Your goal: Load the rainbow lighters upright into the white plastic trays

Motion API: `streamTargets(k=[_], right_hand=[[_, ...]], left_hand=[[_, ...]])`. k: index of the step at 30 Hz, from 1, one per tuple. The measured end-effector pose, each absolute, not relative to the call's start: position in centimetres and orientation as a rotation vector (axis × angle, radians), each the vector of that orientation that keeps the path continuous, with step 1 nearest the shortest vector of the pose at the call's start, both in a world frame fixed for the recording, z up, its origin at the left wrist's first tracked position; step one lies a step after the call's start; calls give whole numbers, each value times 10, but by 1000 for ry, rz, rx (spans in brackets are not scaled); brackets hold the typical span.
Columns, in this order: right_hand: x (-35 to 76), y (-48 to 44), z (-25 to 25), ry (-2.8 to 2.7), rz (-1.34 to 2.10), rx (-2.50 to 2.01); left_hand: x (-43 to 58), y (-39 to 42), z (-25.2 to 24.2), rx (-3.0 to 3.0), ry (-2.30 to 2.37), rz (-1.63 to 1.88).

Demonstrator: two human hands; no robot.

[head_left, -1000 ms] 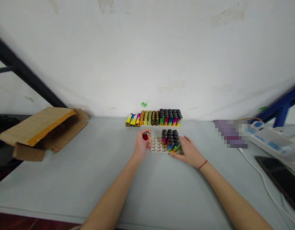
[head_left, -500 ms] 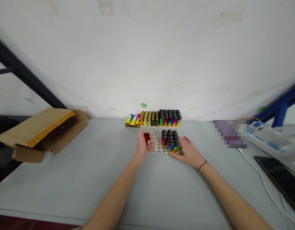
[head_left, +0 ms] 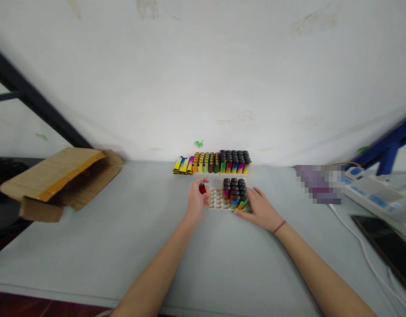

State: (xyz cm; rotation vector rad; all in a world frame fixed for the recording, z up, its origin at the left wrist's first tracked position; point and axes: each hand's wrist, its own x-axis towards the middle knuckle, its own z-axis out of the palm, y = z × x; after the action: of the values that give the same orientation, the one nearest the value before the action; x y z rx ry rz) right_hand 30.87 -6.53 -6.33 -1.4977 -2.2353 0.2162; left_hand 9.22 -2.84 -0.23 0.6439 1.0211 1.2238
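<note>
At the nine o'clock side of the tray [head_left: 216, 203], I log one change: the left hand's [head_left: 195, 201] thumb points to three o'clock past the top of the red lighter [head_left: 202, 188]; half a second ago it stood upright. Finding: lighter in hand, not seated in a cell. Left grip: clamped on it. Right hand [head_left: 262, 211]: thumb and fingers apart, against the tray's four o'clock corner.

Open tabletop [head_left: 150, 215] between cardboard box [head_left: 54, 171] and left hand [head_left: 196, 200], lighter rows [head_left: 235, 162] and wall [head_left: 176, 88] behind
</note>
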Motion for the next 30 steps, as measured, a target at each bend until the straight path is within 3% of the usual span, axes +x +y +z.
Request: streamTargets(k=[10,30], right_hand=[[308,-66,-64,-2230,202,-1508],[309,-65,-65,-2229,214,-1491]], left_hand=[[92,-27,-2,587,997,1142],[94,-28,-5,555,1039,1357]])
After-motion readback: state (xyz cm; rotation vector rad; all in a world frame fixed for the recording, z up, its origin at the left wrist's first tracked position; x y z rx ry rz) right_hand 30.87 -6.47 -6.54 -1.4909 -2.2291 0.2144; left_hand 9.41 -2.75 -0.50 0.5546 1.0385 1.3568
